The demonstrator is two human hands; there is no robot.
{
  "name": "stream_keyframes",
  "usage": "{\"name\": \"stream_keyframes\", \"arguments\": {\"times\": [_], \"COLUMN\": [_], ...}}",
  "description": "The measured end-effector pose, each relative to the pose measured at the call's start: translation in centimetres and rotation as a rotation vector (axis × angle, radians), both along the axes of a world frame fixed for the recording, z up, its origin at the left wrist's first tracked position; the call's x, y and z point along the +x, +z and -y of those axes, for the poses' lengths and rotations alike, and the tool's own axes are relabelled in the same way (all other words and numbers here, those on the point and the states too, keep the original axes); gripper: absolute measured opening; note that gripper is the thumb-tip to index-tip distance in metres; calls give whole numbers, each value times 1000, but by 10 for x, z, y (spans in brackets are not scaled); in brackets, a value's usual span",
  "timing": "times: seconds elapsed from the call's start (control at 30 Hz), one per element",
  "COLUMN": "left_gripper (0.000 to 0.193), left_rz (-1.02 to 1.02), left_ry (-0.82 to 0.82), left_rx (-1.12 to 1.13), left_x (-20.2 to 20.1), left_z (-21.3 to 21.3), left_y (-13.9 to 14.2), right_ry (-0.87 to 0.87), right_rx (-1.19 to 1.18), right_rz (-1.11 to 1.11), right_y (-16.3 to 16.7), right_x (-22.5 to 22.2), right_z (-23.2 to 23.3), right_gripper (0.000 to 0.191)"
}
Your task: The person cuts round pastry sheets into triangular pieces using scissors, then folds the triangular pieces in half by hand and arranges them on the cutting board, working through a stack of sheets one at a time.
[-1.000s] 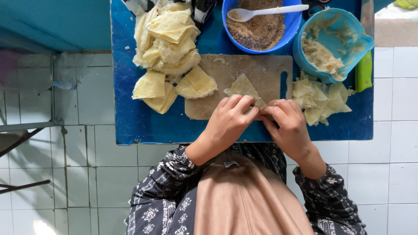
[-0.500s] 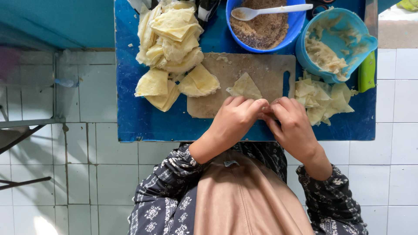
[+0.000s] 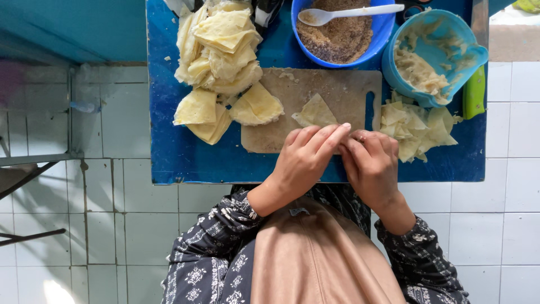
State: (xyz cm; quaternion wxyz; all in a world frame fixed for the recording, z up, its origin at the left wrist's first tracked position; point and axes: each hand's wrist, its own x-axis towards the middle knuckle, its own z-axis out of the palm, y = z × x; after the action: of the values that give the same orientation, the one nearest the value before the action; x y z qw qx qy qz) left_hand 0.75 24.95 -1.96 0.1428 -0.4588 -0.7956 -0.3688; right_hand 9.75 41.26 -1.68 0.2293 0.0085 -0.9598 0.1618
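On a wooden cutting board [image 3: 281, 95] lies a pale yellow pastry sheet [image 3: 315, 112], its near end under my fingers. My left hand [image 3: 306, 155] and my right hand [image 3: 368, 160] meet over that near end, fingers curled onto the sheet and pressing or folding it. A heap of folded yellow pastry triangles [image 3: 222, 62] sits at the board's left. A blue bowl of brown crumbly filling [image 3: 340, 34] with a white spoon [image 3: 349, 12] stands behind the board.
A light blue jug [image 3: 433, 56] with pale paste stands at the right, over a pile of cut pastry pieces [image 3: 413, 126]. A green handle [image 3: 474, 93] lies by the blue table's [image 3: 185, 157] right edge. White tiled floor surrounds it.
Both hands have stayed at the sheet's near end, fingers shifting slightly closer together. The view has drifted a little; the sheet's far corner stays flat on the board.
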Motion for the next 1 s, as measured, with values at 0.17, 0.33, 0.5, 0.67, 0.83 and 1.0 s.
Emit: {"name": "stream_keyframes", "arguments": {"times": [0.17, 0.33, 0.5, 0.67, 0.83, 1.0], "left_gripper": [51, 46, 53, 59, 48, 35], "left_rz": [207, -16, -227, -83, 68, 15], "left_ry": [-38, -48, 40, 52, 173, 307], "left_rx": [-16, -155, -289, -224, -68, -160], "left_x": [-4, 8, 15, 1, -19, -39], "left_z": [-8, -1, 2, 6, 20, 16], "left_y": [-4, -7, -7, -2, 0, 2], "right_ry": [4, -34, -111, -55, -41, 51], "right_rx": [-53, 10, 65, 102, 106, 3], "right_rz": [69, 48, -39, 4, 58, 170], "right_y": [5, 5, -1, 2, 14, 29], "right_x": [0, 5, 8, 2, -17, -37], "right_z": [-3, 0, 7, 6, 6, -7], "right_gripper": [17, 18, 22, 23, 23, 16]}}
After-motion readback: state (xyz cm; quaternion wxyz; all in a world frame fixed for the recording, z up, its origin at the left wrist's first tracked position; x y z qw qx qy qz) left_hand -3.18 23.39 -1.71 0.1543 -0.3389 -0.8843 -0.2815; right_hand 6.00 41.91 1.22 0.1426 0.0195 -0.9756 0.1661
